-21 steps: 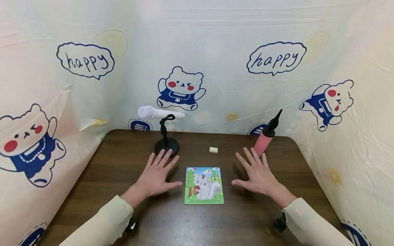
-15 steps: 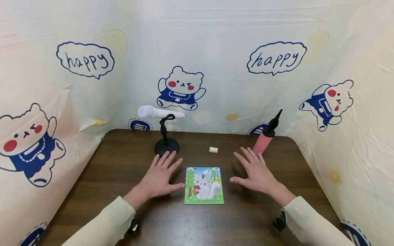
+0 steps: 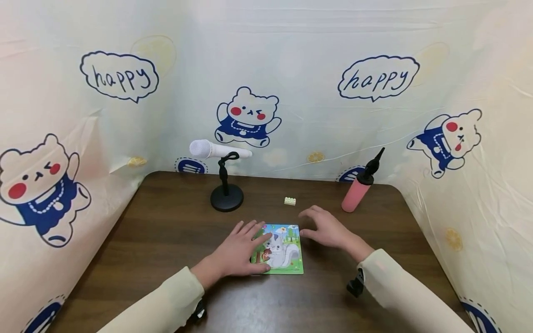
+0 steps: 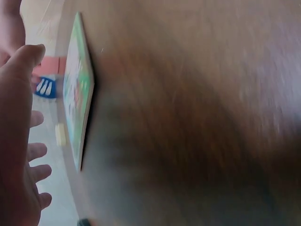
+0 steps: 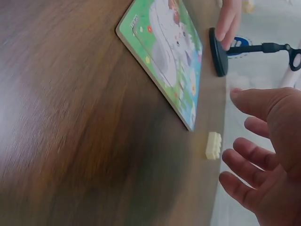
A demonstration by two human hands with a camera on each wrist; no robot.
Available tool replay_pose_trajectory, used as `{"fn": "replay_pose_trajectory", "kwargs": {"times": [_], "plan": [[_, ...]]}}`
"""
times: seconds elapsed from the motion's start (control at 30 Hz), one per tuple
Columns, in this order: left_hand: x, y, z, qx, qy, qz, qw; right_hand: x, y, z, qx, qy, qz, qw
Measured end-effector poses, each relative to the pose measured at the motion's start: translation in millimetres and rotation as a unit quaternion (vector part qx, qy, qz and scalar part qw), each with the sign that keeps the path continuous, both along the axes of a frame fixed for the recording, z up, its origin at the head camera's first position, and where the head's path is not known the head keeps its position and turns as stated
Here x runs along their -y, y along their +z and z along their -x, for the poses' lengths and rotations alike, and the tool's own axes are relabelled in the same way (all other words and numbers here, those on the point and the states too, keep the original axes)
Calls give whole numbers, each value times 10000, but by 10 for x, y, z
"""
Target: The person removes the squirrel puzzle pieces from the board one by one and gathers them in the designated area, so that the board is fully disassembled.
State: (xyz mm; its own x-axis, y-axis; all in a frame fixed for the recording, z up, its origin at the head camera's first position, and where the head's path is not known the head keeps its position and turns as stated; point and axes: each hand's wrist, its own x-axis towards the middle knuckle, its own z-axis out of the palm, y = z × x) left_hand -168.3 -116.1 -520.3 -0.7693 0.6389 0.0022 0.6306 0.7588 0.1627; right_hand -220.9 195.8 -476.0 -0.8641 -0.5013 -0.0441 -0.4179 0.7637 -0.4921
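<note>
Sitting flat mid-counter [image 3: 166, 217], squirrel puzzle board [image 3: 283, 254] looks thin, stiff, light, probably slick, so best pinched at an edge. Left hand [image 3: 241, 249] rests on its left side, fingers spread. Right hand [image 3: 326, 229] hovers beside the right edge, fingers loose, holding nothing.

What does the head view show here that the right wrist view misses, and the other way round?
Only the head view shows the left hand resting on the left part of the puzzle, the white microphone on its stand, the pink pump and the printed curtain. Only the right wrist view shows the right hand from the palm side, fingers loose and holding nothing. Both show the puzzle, the small cream brick, the stand's base and the dark table.
</note>
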Motion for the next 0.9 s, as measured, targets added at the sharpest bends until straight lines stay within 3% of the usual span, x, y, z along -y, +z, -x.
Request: {"fn": "replay_pose_trajectory", "kwargs": {"times": [0.43,0.9], "plan": [[-250,-104,-40,284,-534,154,9981,405,-173,137,361,470,-208,9980],[-305,-162,-72,125,-669,354,9971,571,-214,150,367,460,-739,9955]]}}
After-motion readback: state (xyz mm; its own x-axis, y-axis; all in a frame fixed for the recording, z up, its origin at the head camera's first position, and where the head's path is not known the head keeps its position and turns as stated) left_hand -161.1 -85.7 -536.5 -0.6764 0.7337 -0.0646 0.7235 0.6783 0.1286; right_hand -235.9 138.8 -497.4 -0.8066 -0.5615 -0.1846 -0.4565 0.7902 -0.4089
